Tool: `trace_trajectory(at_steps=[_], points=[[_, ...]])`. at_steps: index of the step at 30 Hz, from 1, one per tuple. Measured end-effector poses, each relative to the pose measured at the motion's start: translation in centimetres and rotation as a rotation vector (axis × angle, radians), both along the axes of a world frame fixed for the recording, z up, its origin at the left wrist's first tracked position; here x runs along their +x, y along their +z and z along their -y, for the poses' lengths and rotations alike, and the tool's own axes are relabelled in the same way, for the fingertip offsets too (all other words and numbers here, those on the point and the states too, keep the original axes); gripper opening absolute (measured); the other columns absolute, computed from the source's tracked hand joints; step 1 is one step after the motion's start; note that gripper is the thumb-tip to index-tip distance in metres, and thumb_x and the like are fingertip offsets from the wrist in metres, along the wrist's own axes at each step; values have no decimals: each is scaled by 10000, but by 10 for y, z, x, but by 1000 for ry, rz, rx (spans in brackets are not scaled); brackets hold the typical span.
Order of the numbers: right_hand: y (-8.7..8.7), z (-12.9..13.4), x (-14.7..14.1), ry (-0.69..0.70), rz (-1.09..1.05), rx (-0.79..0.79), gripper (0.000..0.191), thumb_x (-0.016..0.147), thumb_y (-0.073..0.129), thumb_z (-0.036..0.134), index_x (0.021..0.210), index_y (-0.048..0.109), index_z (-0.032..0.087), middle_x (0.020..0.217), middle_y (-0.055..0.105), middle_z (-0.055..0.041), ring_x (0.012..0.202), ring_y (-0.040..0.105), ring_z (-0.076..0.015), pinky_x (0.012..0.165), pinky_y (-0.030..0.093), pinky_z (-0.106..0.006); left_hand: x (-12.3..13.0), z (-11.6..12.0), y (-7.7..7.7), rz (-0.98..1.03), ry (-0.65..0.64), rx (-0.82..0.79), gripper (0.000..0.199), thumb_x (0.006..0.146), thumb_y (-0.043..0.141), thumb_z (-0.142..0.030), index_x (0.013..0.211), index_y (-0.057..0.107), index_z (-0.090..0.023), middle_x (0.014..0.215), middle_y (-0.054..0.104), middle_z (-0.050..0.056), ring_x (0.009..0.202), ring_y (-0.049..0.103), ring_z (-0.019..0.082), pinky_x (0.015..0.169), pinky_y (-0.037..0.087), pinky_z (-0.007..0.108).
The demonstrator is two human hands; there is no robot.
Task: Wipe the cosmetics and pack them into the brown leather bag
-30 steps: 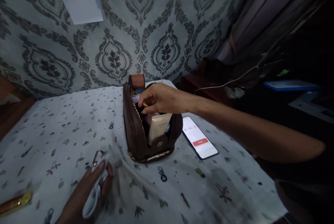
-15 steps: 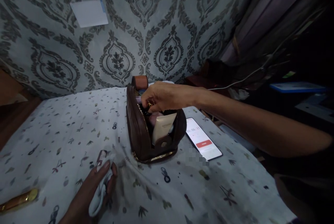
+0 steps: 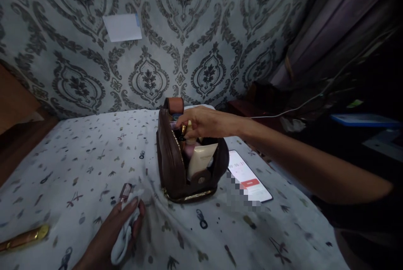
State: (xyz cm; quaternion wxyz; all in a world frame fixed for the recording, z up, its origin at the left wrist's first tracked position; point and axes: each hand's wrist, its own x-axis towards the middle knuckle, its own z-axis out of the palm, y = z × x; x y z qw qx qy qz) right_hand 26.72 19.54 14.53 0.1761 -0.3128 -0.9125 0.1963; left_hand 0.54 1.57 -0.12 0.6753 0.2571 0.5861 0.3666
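A dark brown zip bag (image 3: 172, 165) stands unzipped on the patterned sheet. My right hand (image 3: 201, 122) reaches into its top, fingers curled down. Beside those fingers a small gold piece (image 3: 183, 129) and a cream-coloured item (image 3: 189, 131) show; what the fingertips grip is partly hidden. At the bag's near end a cream squeeze tube (image 3: 201, 158) leans upright, with something pinkish behind it. Left of the bag, my left hand (image 3: 116, 224) is closed around a looped white cable (image 3: 121, 242). A small clear, pinkish tube (image 3: 125, 192) sticks out past the thumb.
A lit phone (image 3: 255, 186) lies right of the bag. At the left edge is a brown-and-gold wristwatch-like item (image 3: 27, 238). Behind the bag stands a brown rolled strap or case (image 3: 174, 105). A white card (image 3: 123, 27) is on the patterned wall.
My right hand has lifted slightly within the bag's opening, and a cream-coloured item now shows under its fingers. My left hand keeps the cable. The whole view has shifted a little.
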Motion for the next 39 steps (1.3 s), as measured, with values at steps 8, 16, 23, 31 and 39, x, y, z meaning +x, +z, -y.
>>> trace_trajectory(at_steps=[8,16,23,31,39], points=[[-2,-3,10,-80,-125,-11,314,659,786,68,933,801,219,764,714,32,680,609,-127,638,403,-227,3,1,7,15,-39,63,554,674,768,-692,762,574,-181,428,480,-73,329,388,47,350,309,144],[16,65,9,-352,-468,116,83,869,707,203,807,734,155,634,656,21,531,560,-81,522,401,-228,-23,-1,42,121,160,297,516,719,753,-650,776,600,-160,471,496,-49,389,433,54,358,326,130],[-24,148,-18,-73,-464,237,122,920,695,192,799,687,187,691,691,12,625,642,-90,605,475,-217,-78,-17,46,-164,399,565,383,881,583,-551,795,577,-178,523,486,-43,407,421,78,366,296,163],[-118,165,-81,-13,-400,-520,208,929,617,325,821,681,159,655,624,14,526,604,-101,508,429,-207,-56,-10,10,-1237,-244,776,377,927,515,-473,1151,641,-198,982,662,64,889,647,233,788,495,322],[-164,160,-130,-199,-696,-989,479,690,805,476,1021,620,184,798,603,37,506,635,-102,433,448,-205,-55,-10,5,-1164,-306,660,318,864,528,-300,1168,541,-211,799,663,1,801,642,225,767,456,329]])
